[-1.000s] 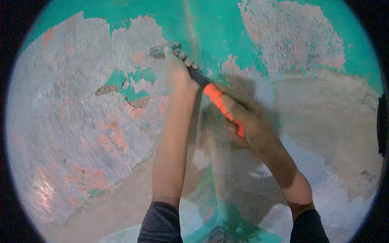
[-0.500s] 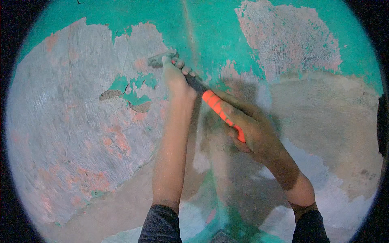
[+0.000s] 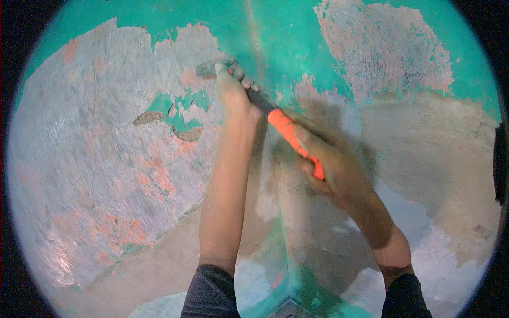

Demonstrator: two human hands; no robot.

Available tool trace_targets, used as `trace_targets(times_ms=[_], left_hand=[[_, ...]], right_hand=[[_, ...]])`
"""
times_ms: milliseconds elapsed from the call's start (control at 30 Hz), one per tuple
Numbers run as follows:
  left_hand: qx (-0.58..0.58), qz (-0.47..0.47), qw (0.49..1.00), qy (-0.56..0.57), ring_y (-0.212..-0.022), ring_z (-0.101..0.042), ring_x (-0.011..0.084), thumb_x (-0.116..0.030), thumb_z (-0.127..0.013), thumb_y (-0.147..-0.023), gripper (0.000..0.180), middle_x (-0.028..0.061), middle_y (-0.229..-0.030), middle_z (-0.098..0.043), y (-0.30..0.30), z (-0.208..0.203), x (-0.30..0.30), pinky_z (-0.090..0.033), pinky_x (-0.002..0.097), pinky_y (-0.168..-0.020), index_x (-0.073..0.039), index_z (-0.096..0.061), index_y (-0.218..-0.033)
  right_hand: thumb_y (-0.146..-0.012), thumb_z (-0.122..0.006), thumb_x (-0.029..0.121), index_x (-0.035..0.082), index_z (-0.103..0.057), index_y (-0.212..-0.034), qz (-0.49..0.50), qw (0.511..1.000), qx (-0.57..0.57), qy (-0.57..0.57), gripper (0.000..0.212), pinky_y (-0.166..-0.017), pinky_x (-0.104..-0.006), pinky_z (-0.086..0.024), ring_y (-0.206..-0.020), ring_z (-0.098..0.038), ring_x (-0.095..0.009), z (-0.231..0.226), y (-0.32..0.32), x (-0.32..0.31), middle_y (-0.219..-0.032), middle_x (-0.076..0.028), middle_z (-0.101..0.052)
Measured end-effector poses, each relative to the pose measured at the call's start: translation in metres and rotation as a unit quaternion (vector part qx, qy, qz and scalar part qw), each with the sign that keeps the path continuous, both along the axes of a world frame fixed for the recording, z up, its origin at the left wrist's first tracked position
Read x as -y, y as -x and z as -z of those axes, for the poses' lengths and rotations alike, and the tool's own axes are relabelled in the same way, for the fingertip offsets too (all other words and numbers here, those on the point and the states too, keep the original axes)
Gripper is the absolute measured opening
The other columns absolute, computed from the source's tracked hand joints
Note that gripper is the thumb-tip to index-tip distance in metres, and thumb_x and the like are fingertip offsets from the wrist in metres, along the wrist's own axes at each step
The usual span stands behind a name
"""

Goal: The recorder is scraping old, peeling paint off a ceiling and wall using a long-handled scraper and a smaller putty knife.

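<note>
Both my hands hold one long hand tool against a peeling wall. Its grip (image 3: 289, 133) is bright orange with black bands, its shaft is dark, and its broad grey head (image 3: 208, 69) is blurred, so its exact kind is unclear. My left hand (image 3: 234, 90) is closed round the shaft just behind the head, thumb stretched along it. Lower and to the right, my right hand (image 3: 330, 161) wraps the orange grip. The head lies at the border between bare grey plaster (image 3: 122, 175) and green paint (image 3: 233, 29).
An inner corner (image 3: 254, 42) runs down the middle between two wall faces. Left of the tool, green paint flakes (image 3: 183, 123) surround small chipped hollows (image 3: 148, 117). A scraped patch (image 3: 392, 53) and a brownish plaster area (image 3: 424, 143) cover the right face.
The view has shifted slightly, so the wall appears a little to the right. Both hands keep their hold on the tool, which stays at nearly the same wall spot.
</note>
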State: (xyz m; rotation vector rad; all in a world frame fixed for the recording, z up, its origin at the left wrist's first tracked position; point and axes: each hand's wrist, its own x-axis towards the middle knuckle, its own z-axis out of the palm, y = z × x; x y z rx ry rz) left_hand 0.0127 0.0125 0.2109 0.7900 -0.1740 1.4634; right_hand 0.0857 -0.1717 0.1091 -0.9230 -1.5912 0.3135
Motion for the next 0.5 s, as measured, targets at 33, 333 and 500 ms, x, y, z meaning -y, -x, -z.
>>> trace_targets(times_ms=[33, 333, 500], left_hand=[[0.0, 0.004, 1.0, 0.003, -0.046, -0.033, 0.0056, -0.035, -0.036, -0.101, 0.028, -0.0074, -0.062, -0.036, 0.004, 0.008, 0.008, -0.032, 0.0238, -0.042, -0.015, -0.047, -0.084], [-0.012, 0.03, 0.998, -0.05, -0.047, -0.034, 0.006, -0.032, -0.034, -0.101, 0.027, -0.0059, -0.062, -0.036, 0.007, -0.004, -0.001, -0.034, 0.0246, -0.043, -0.016, -0.043, -0.081], [-0.011, -0.014, 1.0, -0.021, -0.047, -0.035, 0.0067, -0.031, -0.033, -0.101, 0.027, -0.0048, -0.064, -0.038, 0.006, -0.019, 0.003, -0.034, 0.0253, -0.042, -0.016, -0.043, -0.081]], right_hand=[[-0.095, -0.055, 0.026, 0.012, -0.051, -0.136, 0.002, 0.999, 0.029, -0.019, 0.043, -0.047, -0.0228, -0.038, -0.055, -0.045, -0.007, 0.001, -0.002, -0.001, -0.078, 0.001, -0.055], [-0.097, -0.049, 0.038, 0.014, -0.051, -0.136, -0.041, 0.982, -0.148, 0.109, 0.046, -0.039, -0.0188, -0.028, -0.048, -0.038, -0.003, -0.019, 0.013, 0.006, -0.071, 0.004, -0.046], [-0.097, -0.051, 0.032, 0.007, -0.045, -0.139, -0.069, 0.972, -0.203, 0.094, 0.049, -0.033, -0.0191, -0.022, -0.038, -0.025, -0.002, -0.028, 0.015, 0.003, -0.066, 0.001, -0.046]])
